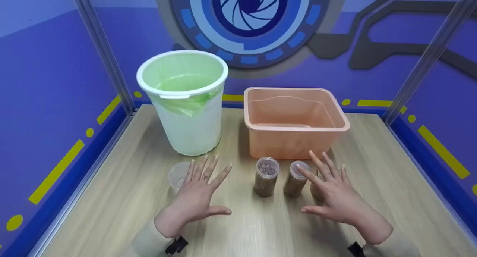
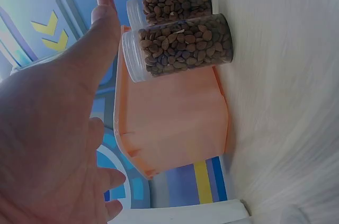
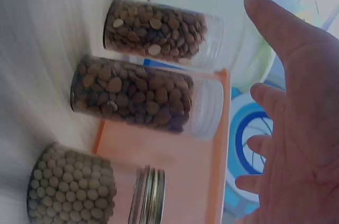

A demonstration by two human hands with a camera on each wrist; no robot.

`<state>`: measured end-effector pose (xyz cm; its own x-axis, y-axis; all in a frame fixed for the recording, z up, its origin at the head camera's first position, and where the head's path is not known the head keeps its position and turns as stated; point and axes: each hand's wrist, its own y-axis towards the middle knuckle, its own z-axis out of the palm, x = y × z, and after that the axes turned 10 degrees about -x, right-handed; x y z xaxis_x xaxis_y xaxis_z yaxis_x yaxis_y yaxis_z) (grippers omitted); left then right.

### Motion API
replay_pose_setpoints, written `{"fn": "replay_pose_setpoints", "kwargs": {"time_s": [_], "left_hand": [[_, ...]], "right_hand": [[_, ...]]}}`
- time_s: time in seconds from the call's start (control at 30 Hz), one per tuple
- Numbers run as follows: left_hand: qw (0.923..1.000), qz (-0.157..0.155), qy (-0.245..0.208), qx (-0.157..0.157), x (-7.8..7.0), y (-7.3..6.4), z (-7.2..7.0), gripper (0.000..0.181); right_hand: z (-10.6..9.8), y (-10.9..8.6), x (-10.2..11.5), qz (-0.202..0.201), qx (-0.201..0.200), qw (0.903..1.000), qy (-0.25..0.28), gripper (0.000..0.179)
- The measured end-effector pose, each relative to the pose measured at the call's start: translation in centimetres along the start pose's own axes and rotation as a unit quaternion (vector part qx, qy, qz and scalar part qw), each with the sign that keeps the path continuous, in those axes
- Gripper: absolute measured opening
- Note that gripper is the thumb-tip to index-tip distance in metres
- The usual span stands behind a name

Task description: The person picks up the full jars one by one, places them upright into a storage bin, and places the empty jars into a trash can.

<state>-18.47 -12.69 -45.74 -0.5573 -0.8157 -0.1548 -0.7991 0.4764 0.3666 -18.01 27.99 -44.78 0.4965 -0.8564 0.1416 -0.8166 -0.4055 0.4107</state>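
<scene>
My left hand (image 1: 193, 201) hovers with spread fingers in front of a small clear plastic container (image 1: 177, 175), partly covering it; it holds nothing. My right hand (image 1: 337, 199), also spread and holding nothing, is over the right end of a row of jars. Two clear jars, one at the left (image 1: 266, 182) and one in the middle (image 1: 294, 184), have translucent lids and hold brown seed-like pieces. A third jar (image 3: 71, 187), with a metallic-looking lid and round tan pellets, is mostly hidden behind my right hand in the head view. All three jars stand upright on the table.
A white bin (image 1: 192, 126) with a green liner (image 1: 186, 106) stands at the back left. Right of it, behind the jars, sits an orange-pink plastic tub (image 1: 290, 143). Blue panels (image 1: 48, 100) with metal posts enclose the wooden table (image 1: 246, 231) at the sides and back.
</scene>
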Motion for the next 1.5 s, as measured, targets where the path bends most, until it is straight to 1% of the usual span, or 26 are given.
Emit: {"fn": "replay_pose_setpoints", "kwargs": {"time_s": [0.1,0.17,0.23,0.3,0.4,0.47,0.53,0.6,0.73,0.8,0.87,0.9,0.97,1.0,1.1,1.17,1.2,1.27,1.3,1.33,1.43,1.5], "left_hand": [[0.9997,0.0,-0.022,0.012,0.0,0.4,0.2,0.112],[0.9986,-0.003,-0.047,0.023,-0.1,0.8,0.5,0.114],[0.9961,-0.013,-0.079,0.036,-0.3,1.4,0.9,0.115],[0.9919,-0.024,-0.116,0.047,-0.5,1.9,1.5,0.116],[0.9828,-0.04,-0.171,0.056,-1.0,2.8,2.6,0.117],[0.9763,-0.046,-0.204,0.053,-1.3,3.3,3.4,0.117],[0.9706,-0.052,-0.229,0.051,-1.6,3.6,4.1,0.117],[0.965,-0.056,-0.252,0.047,-1.8,3.9,4.6,0.117],[0.9527,-0.072,-0.293,0.038,-2.1,4.2,5.2,0.116],[0.945,-0.083,-0.315,0.026,-2.0,4.4,5.3,0.116],[0.9369,-0.098,-0.335,0.007,-1.9,4.8,5.4,0.115],[0.9309,-0.108,-0.349,-0.002,-1.8,5.1,5.4,0.114],[0.9148,-0.126,-0.383,-0.02,-1.4,5.9,5.4,0.114],[0.9052,-0.139,-0.401,-0.028,-1.3,6.3,5.4,0.113],[0.8718,-0.179,-0.454,-0.047,-0.8,7.9,5.4,0.109],[0.8507,-0.21,-0.478,-0.061,-0.6,9.1,5.3,0.102],[0.8381,-0.228,-0.491,-0.067,-0.5,9.7,5.3,0.097],[0.8081,-0.26,-0.522,-0.082,-0.4,11.1,5.1,0.087],[0.7915,-0.279,-0.536,-0.089,-0.3,11.9,5.0,0.082],[0.7729,-0.294,-0.554,-0.095,-0.3,12.6,4.9,0.079],[0.7121,-0.344,-0.602,-0.11,-0.2,14.9,4.5,0.074],[0.6779,-0.373,-0.622,-0.117,-0.1,16.2,4.3,0.07]], "right_hand": [[-0.2,-0.2,-0.7,0.028,-0.01,0.9993,0.022,0.107],[-0.2,-0.4,-1.4,0.045,-0.022,0.9977,0.045,0.107],[-0.2,-0.6,-2.2,0.068,-0.033,0.9946,0.071,0.107],[0.0,-0.9,-3.1,0.085,-0.056,0.9897,0.101,0.109],[0.6,-1.5,-4.3,0.113,-0.09,0.9776,0.153,0.114],[1.2,-1.9,-4.9,0.128,-0.111,0.9674,0.188,0.117],[1.7,-2.3,-5.5,0.151,-0.117,0.9571,0.218,0.118],[2.1,-2.6,-6.0,0.17,-0.115,0.9489,0.239,0.117],[2.8,-3.0,-6.6,0.194,-0.112,0.9376,0.266,0.116],[3.1,-3.2,-6.8,0.205,-0.112,0.934,0.271,0.115],[3.4,-3.4,-7.1,0.212,-0.114,0.9295,0.28,0.113],[3.6,-3.5,-7.3,0.214,-0.115,0.9278,0.283,0.112],[3.9,-3.6,-7.5,0.22,-0.117,0.9259,0.284,0.111],[4.1,-3.6,-7.6,0.221,-0.118,0.9248,0.286,0.11],[4.5,-3.7,-7.8,0.229,-0.121,0.9201,0.293,0.11],[4.7,-3.7,-7.8,0.24,-0.118,0.917,0.296,0.11],[4.8,-3.7,-7.9,0.245,-0.116,0.9148,0.3,0.11],[5.0,-3.8,-8.1,0.258,-0.108,0.9112,0.303,0.109],[5.1,-3.8,-8.1,0.265,-0.103,0.9089,0.305,0.108],[5.2,-3.8,-8.2,0.271,-0.099,0.9065,0.309,0.107],[5.3,-3.8,-8.3,0.283,-0.09,0.9018,0.314,0.102],[5.4,-3.9,-8.4,0.285,-0.088,0.9012,0.315,0.099]]}}
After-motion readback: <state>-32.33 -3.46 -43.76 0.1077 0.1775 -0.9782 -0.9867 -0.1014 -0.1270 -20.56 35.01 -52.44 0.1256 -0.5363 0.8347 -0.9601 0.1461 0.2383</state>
